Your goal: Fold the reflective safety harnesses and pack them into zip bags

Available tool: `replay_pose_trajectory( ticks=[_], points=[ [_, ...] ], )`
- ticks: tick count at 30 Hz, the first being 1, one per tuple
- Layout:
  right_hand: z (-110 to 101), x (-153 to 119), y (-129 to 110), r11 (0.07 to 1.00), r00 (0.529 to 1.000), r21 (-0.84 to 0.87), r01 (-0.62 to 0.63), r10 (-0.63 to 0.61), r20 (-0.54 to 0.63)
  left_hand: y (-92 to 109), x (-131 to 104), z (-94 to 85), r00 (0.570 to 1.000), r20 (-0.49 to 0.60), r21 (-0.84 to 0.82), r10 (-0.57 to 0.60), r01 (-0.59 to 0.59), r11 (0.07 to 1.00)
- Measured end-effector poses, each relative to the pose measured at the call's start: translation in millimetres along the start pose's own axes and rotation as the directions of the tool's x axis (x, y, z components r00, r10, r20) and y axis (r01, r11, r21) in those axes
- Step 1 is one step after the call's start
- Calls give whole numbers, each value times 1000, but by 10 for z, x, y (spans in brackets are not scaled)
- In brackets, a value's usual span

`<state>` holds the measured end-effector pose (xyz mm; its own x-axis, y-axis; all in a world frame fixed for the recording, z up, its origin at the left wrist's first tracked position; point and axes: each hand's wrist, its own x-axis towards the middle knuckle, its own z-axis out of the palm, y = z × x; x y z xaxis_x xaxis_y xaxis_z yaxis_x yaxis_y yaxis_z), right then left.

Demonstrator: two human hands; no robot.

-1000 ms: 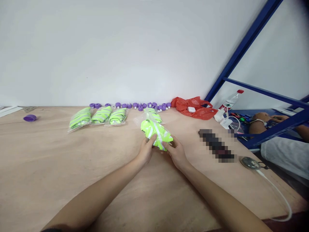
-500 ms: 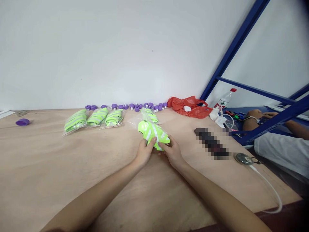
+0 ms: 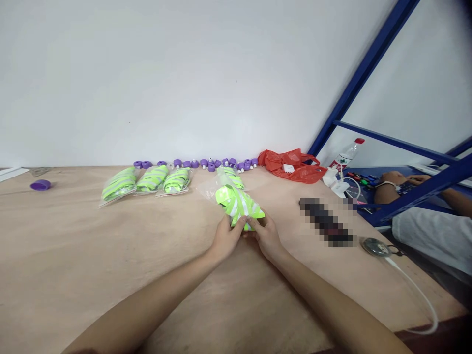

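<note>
Between both hands I hold a folded neon yellow-green reflective vest with silvery stripes. My left hand grips its near left side, the thumb on top. On the near right side, my right hand is closed the same way, its thumb close to the left one. The undersides of the fingers are mostly hidden. Clear plastic film shows at the vest's far left; I cannot tell whether it encloses the vest. Just beyond lies a bagged vest, partly covered.
Three bagged vests lie further left. Several purple caps line the wall, and a purple ring-like piece sits far left. To the right are a red plastic bag, a bottle, a cabled round device and another person's arm.
The camera view has shifted slightly, moving everything a little to the right. The vest stays in both hands, its near edge slightly rearranged under the thumbs.
</note>
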<state>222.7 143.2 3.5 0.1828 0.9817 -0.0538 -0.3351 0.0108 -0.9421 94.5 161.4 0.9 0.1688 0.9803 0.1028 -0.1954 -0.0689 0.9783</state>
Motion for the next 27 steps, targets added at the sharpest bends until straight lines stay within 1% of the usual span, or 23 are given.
replay_pose_trajectory(
  ticks=[2,4,7,9,10,12,17,19,23,27],
  points=[
    [-14,16,7,1000,1000,25,-12,11,16,-3,-18,7,1000,-3,-13,10,-10,1000],
    [-21,25,2,999,999,39,-26,25,37,-5,-4,5,1000,-12,-62,3,-4,998],
    [-20,22,-24,999,997,14,-36,35,63,-8,71,-21,996,-8,-163,-85,83,983],
    [-14,10,-44,999,996,-15,-33,34,86,-11,130,-46,992,7,-227,-123,122,966],
    [-10,3,-52,999,994,-28,-30,33,100,-12,154,-57,992,9,-259,-122,121,958],
    [-2,-7,-64,999,991,-42,-32,37,126,-8,184,-72,995,-19,-313,-93,83,946],
    [8,-9,-63,999,989,-28,-39,43,138,66,219,-91,990,-140,-346,-19,-31,938],
    [8,-6,-56,999,990,-11,-40,41,133,118,250,-107,984,-180,-378,-16,-55,924],
    [15,-3,-40,1000,992,2,-16,16,125,214,315,-122,969,-236,-421,-68,-39,906],
    [35,-9,-28,999,994,-1,37,-36,102,261,298,-62,962,-262,-348,-75,-22,937]
  ],
)
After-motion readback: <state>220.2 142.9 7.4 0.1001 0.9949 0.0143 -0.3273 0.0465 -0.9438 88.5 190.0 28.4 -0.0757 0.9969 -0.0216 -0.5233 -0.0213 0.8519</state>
